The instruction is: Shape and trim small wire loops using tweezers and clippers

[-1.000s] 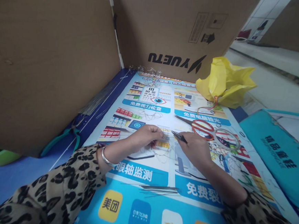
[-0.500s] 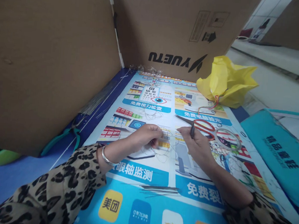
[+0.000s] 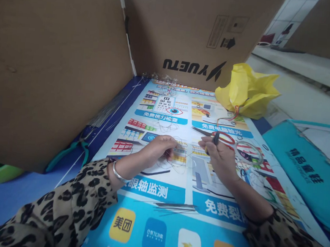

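Note:
My left hand (image 3: 160,149) is closed in a pinch on a small bundle of thin wire (image 3: 176,158) over a printed poster (image 3: 159,191). My right hand (image 3: 218,158) is closed round a small dark tool (image 3: 215,138), perhaps pliers, whose tip stands up out of the fist. The two hands sit a short way apart, with fine wire strands between them. Both arms wear leopard-print sleeves, and a silver bangle (image 3: 117,173) rings the left wrist.
Red-handled scissors (image 3: 223,137) lie just beyond my right hand. A yellow plastic bag (image 3: 247,92) sits at the back right. Cardboard walls (image 3: 58,62) stand left and behind. Green-handled pliers (image 3: 71,152) lie at the left. Dark cut wires (image 3: 175,208) lie near me; a teal bag (image 3: 307,169) is right.
My right hand has turned the dark tool from pointing left at the wire to standing upright, and moved slightly away and up. My left hand has barely shifted.

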Motion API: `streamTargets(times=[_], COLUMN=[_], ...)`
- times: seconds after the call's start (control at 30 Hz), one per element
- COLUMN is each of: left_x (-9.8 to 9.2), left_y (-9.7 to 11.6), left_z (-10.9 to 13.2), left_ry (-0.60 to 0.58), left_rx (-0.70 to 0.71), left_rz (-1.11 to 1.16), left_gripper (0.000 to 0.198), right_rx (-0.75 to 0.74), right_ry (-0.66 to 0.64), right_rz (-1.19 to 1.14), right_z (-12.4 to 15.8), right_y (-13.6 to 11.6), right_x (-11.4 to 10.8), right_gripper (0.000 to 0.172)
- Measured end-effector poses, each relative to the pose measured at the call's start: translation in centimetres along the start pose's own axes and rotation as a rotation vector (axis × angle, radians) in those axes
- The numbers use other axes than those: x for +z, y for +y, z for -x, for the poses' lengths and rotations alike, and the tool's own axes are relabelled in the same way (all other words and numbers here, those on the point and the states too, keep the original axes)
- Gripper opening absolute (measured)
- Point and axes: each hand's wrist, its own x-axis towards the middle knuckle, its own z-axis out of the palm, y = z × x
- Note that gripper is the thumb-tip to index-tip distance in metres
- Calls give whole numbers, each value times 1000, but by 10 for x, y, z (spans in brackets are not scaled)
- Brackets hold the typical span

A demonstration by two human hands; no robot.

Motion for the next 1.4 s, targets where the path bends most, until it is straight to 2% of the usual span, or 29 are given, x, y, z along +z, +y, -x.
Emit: streamTargets(times=[0.1, 0.23, 0.4, 0.53, 0.63, 0.77, 0.97, 1.4], left_x=[0, 1, -1, -1, 0, 2, 4, 5], left_y=[1, 2, 0, -1, 0, 0, -1, -1], left_z=[0, 1, -2, -3, -3, -1, 0, 1], left_ry=[14, 31, 37, 60, 75, 87, 81, 46], left_rx=[-7, -12, 10, 28, 24, 29, 42, 30], left_rz=[8, 22, 64, 67, 48, 11, -27, -16], left_gripper=[13, 14, 12, 11, 12, 10, 13, 17], right_rx=[63, -14, -240, -338, -470, -661, -670, -702], right_ry=[-1, -47, -134, -28, 14, -19, -17, 0], right_rz=[-48, 22, 72, 168, 334, 604, 769, 762], right_z=[0, 0, 0, -2, -1, 4, 8, 7], right_y=[-5, -8, -7, -6, -8, -21, -35, -39], right_x=[-2, 1, 6, 2, -5, -12, -15, -19], right_gripper=[42, 37, 35, 36, 38, 31, 29, 28])
